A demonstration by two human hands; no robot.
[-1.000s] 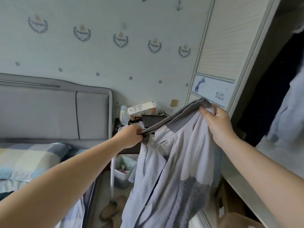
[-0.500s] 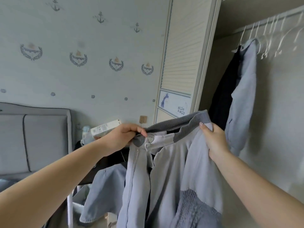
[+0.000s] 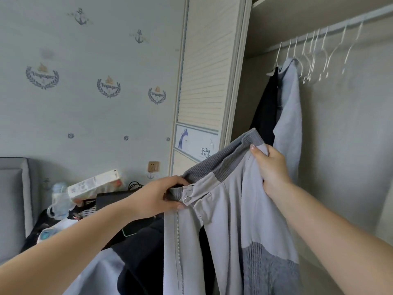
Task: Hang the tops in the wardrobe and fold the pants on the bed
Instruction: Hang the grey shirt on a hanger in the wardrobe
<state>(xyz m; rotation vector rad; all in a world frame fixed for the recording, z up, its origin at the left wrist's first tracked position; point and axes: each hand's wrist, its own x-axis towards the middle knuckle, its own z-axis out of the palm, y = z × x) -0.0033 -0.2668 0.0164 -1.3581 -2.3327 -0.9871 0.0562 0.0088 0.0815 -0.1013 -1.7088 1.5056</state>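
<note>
- holding the grey jacket (image 3: 229,220) up before the open wardrobe (image 3: 348,145), left hand (image 3: 157,199) pinching the ribbed collar, right hand (image 3: 270,167) gripping its shoulder.
- soft, limp and light; likely best held at the collar while a hanger (image 3: 310,58) goes in.

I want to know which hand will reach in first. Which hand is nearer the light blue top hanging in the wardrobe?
Right. The right hand grips the jacket collar just beside the light blue top; the left hand holds the collar's other end, farther left.
</note>
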